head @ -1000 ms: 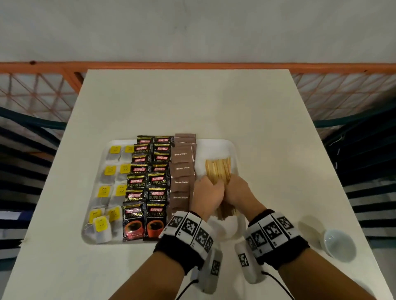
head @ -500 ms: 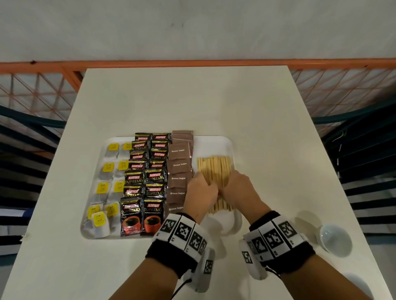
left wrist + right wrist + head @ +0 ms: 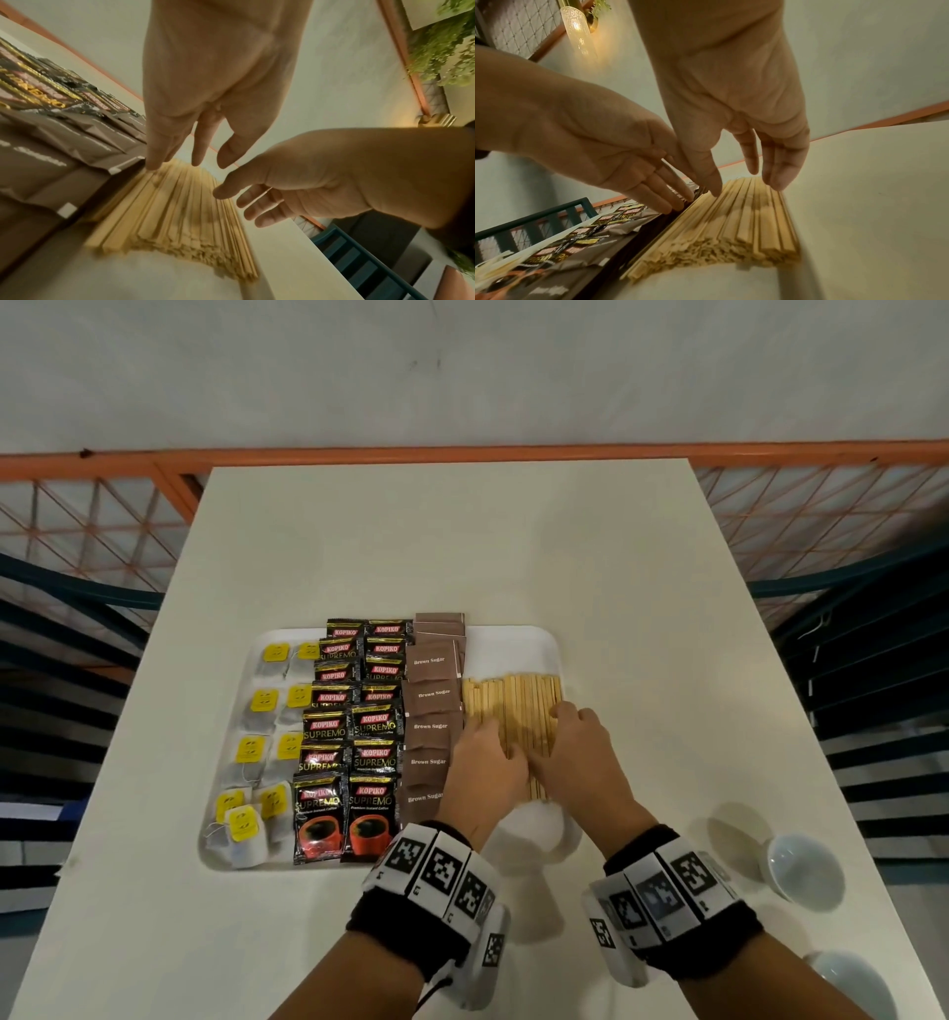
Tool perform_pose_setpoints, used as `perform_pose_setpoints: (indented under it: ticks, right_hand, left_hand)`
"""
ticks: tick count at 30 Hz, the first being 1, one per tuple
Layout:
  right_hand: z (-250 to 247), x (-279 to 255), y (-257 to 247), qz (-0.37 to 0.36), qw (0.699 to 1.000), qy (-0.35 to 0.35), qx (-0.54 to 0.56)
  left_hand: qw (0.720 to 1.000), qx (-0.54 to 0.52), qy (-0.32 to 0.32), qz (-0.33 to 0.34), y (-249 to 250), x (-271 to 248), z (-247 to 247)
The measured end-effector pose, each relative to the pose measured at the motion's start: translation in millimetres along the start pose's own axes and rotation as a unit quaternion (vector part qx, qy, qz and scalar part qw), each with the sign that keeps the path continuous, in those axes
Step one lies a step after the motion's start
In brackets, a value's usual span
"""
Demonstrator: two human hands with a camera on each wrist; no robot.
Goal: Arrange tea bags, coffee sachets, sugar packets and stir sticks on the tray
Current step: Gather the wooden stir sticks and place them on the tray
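A white tray [image 3: 513,644] holds yellow-tagged tea bags [image 3: 267,701] at the left, then black coffee sachets [image 3: 354,726], brown sugar packets [image 3: 431,695] and wooden stir sticks [image 3: 518,706] in a flat row at the right. My left hand [image 3: 482,762] lies over the sticks' left side with straight fingers; its fingertips [image 3: 154,166] touch the sticks beside the sugar. My right hand [image 3: 580,742] rests at the sticks' right side by the tray rim, fingers [image 3: 775,182] straight and pointing down onto them. Neither hand holds anything. The near ends of the sticks [image 3: 718,249] lie uneven.
Two small white bowls stand on the table to my right, one [image 3: 803,870] near the right edge and one [image 3: 847,983] at the bottom corner. An orange mesh railing [image 3: 92,516] runs behind and beside the white table [image 3: 462,546].
Both hands were bunched together gripping the sticks; they have let go and drawn apart with fingers straight. The sticks now lie spread in a wider, flatter row.
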State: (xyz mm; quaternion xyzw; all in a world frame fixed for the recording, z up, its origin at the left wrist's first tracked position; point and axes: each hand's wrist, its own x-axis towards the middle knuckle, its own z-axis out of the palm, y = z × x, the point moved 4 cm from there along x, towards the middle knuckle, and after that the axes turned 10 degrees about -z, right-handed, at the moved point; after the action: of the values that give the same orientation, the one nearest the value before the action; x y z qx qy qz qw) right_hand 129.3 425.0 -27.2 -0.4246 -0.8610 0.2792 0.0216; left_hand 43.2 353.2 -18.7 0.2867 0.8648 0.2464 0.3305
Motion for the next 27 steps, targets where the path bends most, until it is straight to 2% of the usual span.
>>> perform_pose_setpoints:
  ticks: [3, 5, 7, 10, 12, 16, 19, 24, 27]
  right_hand:
    - [-3.9, -6.8, -6.2, -0.095, 0.993, -0.008, -0.074]
    - [-5.4, -6.1, -5.4, -0.145, 0.985, -0.046, -0.077]
    - [-10.3, 2.8, -2.4, -0.157, 0.983, -0.072, -0.062]
    - [-16.7, 27.1, 1.8, -0.165, 0.982, -0.082, -0.042]
    - [-13.6, 45.8, 2.4, -0.185, 0.975, -0.105, -0.058]
    - [-4.1, 69.4, -5.7, -0.194, 0.968, -0.147, -0.054]
    - [0.7, 74.1, -10.1, -0.195, 0.963, -0.171, -0.072]
    - [3.6, 71.6, -10.5, -0.19, 0.964, -0.175, -0.061]
    - [-3.4, 68.3, -11.8, -0.192, 0.97, -0.144, -0.028]
  left_hand:
    - [0.998, -0.002, 0.028, 0.05, -0.4, -5.0, -14.1]
    - [0.993, 0.053, 0.039, 0.1, -3.3, -8.1, -20.0]
    - [0.976, 0.147, 0.047, 0.151, -6.7, -9.7, -18.4]
    - [0.946, 0.28, 0.014, 0.164, -8.5, -17.6, -6.5]
    - [0.935, 0.312, 0.002, 0.172, -9.3, -23.8, 0.8]
    - [0.93, 0.288, 0.011, 0.229, -11.7, -24.7, 14.5]
    - [0.932, 0.278, 0.021, 0.231, -12.0, -19.3, 17.7]
    - [0.932, 0.269, 0.036, 0.238, -18.1, -9.6, 16.7]
    - [0.937, 0.268, 0.038, 0.223, -20.2, -7.7, 15.7]
